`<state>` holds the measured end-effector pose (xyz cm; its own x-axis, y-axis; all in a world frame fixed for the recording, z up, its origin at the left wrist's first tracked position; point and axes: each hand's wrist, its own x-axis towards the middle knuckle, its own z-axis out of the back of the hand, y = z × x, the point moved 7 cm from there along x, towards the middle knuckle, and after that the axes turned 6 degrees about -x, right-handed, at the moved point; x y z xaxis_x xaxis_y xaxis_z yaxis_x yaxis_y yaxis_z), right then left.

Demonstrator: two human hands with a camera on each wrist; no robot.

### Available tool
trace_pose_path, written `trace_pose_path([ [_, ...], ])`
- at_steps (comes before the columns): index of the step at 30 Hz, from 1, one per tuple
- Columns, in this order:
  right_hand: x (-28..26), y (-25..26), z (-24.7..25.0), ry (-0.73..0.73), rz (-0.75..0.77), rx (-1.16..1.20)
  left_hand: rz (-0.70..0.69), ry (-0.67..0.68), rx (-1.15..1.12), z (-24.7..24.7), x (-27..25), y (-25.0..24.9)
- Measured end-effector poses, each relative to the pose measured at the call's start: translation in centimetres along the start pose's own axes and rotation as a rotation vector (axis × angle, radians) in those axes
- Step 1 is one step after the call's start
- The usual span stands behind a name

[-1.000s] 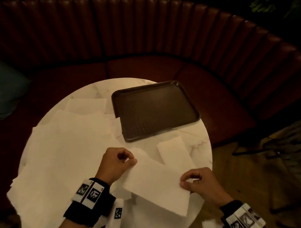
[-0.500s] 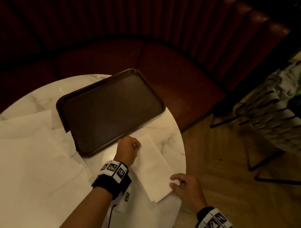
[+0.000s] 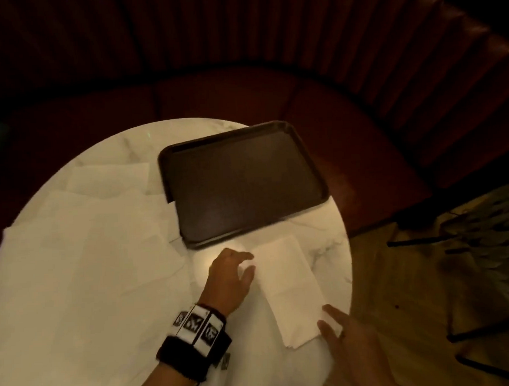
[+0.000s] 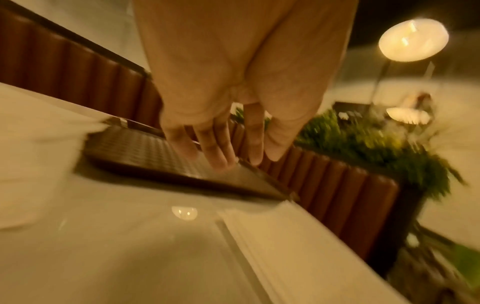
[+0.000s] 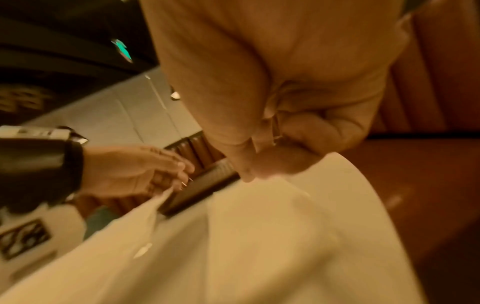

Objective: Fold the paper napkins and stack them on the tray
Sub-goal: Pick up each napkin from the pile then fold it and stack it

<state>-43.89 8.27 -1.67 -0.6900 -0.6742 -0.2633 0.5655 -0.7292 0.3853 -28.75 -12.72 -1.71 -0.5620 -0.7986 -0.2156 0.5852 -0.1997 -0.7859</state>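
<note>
R grip [image 3: 343, 332] pinching folded napkin [image 3: 291, 281] near corner, L hand [image 3: 230, 276] loose beside it

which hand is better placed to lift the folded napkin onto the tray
Probably the right hand: it already pinches the folded napkin at its near corner. The left hand is open beside it, gripping nothing, though nearer the empty tray.
</note>
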Motion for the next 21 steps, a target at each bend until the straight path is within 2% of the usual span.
trace_pose_path([
  [2, -0.2, 3.7, 1.2, 0.101, 0.061, 0.023, 0.104, 0.004, -0.119, 3.3, -3.6, 2.3],
  [5, -0.2, 11.8, 0.1, 0.228, 0.287, 0.045, 0.293, -0.014, -0.172, 7.3, -9.5, 7.7],
  [8, 0.2, 21.1, -4.4, 0.289, 0.525, -0.030, 0.419, -0.076, -0.168, 10.7, -14.8, 13.3],
  [12, 1.1, 32.2, -12.3, 0.316, 0.746, -0.147, 0.530, -0.186, -0.185, 14.4, -20.4, 18.8],
  [14, 2.0, 36.4, -15.7, 0.378, 0.752, -0.293, 0.550, -0.249, -0.200, 15.7, -22.4, 20.8],
  [16, 2.7, 39.3, -18.1, 0.433, 0.674, -0.358, 0.586, -0.285, -0.232, 16.3, -24.1, 22.6],
  [21, 0.0, 41.4, -22.8, 0.500, 0.520, -0.454, 0.630, -0.320, -0.282, 17.3, -26.4, 26.2],
])
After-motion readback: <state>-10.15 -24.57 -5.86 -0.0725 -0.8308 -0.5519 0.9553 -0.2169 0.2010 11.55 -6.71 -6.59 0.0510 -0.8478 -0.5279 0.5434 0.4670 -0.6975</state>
